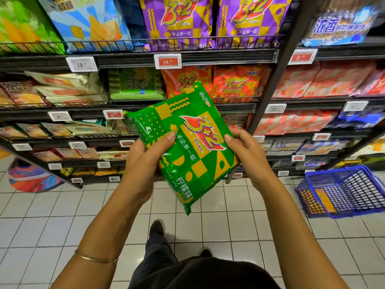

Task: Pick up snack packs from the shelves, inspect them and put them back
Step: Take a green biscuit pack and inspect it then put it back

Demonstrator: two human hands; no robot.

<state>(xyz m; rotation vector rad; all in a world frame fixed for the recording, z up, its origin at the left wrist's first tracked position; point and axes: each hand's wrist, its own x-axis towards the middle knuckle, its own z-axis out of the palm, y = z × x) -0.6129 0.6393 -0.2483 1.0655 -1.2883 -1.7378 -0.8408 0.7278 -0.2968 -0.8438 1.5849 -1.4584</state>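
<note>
Holding a green snack pack (183, 142) marked "3+2" between both hands.
Left hand (143, 161) and right hand (248, 155) each pinch an edge, thumbs on its printed front.

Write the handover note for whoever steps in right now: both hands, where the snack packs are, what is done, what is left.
Left hand: grips the left edge of the green 3+2 pack, thumb on the front.
Right hand: grips the pack's right edge, thumb on the front.
The pack is held in the air before the shelves, front side up and tilted.
Purple 3+2 packs stand on the top shelf, orange 3+2 packs on the one below.
A blue basket sits on the floor at the right.
Done: the green pack is picked up and under inspection.
Left: finish the inspection and put it back; its slot is not clear from here.
</note>
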